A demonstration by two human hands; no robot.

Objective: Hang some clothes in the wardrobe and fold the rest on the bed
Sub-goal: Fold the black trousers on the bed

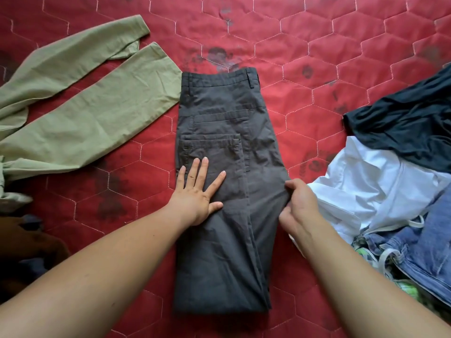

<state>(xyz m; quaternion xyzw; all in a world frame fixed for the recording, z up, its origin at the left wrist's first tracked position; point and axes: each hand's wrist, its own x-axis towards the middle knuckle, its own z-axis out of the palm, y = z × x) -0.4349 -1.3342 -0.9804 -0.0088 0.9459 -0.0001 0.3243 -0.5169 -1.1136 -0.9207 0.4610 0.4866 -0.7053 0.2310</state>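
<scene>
The dark grey trousers (219,191) lie flat mid-bed (317,45), folded leg over leg, long axis running away, waistband at the far end, left hand (199,191) pressing spread-fingered on them, right hand (296,206) pinching their right edge.

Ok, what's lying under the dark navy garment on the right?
A white shirt pokes out from beneath the dark navy garment and seems to lie partly over blue jeans. Anything deeper under it is covered.
</scene>
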